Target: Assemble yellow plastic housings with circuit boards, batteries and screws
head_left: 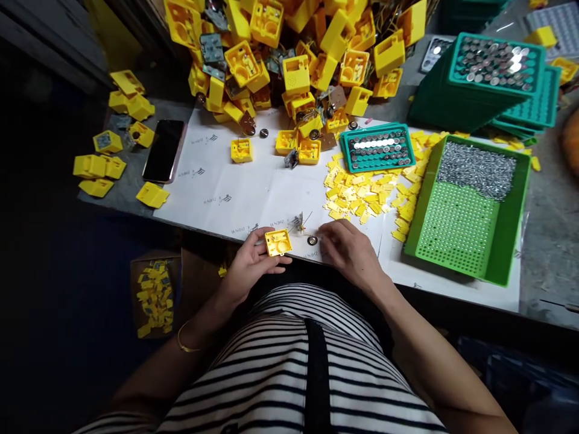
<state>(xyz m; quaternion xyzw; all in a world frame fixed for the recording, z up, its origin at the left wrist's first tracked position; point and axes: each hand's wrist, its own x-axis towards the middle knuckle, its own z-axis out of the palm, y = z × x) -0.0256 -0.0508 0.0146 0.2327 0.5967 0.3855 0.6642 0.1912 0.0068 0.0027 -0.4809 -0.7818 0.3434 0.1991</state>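
My left hand [253,260] grips a small yellow plastic housing [278,243], its hollow side facing up, at the table's front edge. Just right of the housing lie a small round black speaker [312,240] and a little circuit part [297,222] with thin wires. My right hand [350,247] rests beside the speaker with its fingers curled together. Whether those fingertips pinch a wire or anything else is hidden. Further back on the white sheet [253,181] sit a few more yellow housings [241,150], some with parts attached.
A big heap of yellow housings [296,75] fills the back. On the right are loose yellow tabs [357,190], a teal tray of button cells [379,147], a green basket [465,241] of small metal pieces and stacked teal trays [456,90]. A phone [165,150] lies left, above a box [156,298].
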